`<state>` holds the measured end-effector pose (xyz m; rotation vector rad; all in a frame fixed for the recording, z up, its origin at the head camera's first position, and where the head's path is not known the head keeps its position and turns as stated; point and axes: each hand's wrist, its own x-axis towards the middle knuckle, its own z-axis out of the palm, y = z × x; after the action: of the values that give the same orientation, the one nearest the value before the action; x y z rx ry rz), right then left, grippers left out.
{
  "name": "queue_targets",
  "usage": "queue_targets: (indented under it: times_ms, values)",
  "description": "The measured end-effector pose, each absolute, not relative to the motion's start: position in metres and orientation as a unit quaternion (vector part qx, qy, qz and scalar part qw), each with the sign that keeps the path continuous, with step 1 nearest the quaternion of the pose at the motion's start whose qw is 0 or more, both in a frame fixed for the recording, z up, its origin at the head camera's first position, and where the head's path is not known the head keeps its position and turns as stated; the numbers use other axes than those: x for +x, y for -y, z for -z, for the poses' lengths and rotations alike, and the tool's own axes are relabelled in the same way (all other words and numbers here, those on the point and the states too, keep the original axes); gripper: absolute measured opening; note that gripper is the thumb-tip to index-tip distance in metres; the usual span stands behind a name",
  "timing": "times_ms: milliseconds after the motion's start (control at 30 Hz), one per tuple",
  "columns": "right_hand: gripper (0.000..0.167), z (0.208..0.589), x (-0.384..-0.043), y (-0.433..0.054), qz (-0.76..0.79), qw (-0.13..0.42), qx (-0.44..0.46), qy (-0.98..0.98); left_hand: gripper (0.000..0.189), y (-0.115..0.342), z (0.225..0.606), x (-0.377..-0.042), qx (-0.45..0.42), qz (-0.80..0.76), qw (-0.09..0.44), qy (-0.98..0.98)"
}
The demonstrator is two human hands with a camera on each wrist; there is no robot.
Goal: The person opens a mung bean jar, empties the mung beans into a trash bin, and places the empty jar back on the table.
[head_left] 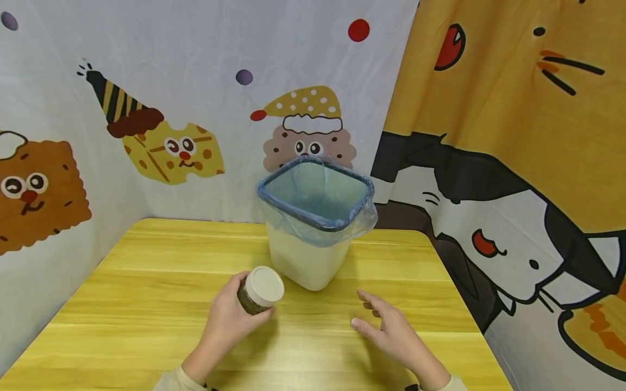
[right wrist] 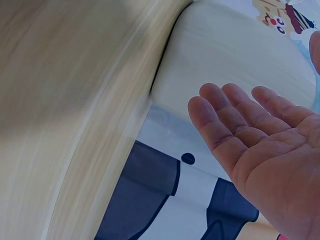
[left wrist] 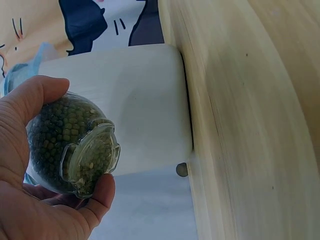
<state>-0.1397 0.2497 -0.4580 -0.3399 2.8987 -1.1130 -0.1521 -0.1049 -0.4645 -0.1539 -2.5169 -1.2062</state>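
A clear plastic jar (left wrist: 70, 135) of small green beans with a white lid (head_left: 265, 285) is held in my left hand (head_left: 233, 314). Thumb and fingers curve round its side, and the jar is raised off the table, its lid tilted up toward the head camera. In the left wrist view the jar's bottom faces the camera. My right hand (head_left: 391, 331) hovers at the right with fingers loosely extended, holding nothing; its palm shows in the right wrist view. Beyond both hands stands a white bin (head_left: 305, 260), lined with a translucent blue bag (head_left: 364, 217) folded over its rim.
The bin stands upright on a yellow wood-grain table (head_left: 161, 282), toward its back edge. Behind the table hangs a white cloth (head_left: 195, 43) printed with cartoon figures, and an orange cartoon curtain (head_left: 499, 108) is at the right.
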Motion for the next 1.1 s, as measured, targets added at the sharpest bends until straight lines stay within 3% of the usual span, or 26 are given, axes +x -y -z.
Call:
queue_targets:
  times_ms: [833, 1100]
  values:
    - [0.067, 0.461, -0.133, -0.238, 0.374, 0.015, -0.16, -0.913, 0.087, 0.083, 0.471, -0.142, -0.099, 0.407, 0.167, 0.893]
    - [0.06, 0.465, -0.134, -0.224, 0.383, -0.001, -0.217, -0.898, 0.088, 0.074, 0.472, -0.141, -0.109, 0.403, 0.159, 0.895]
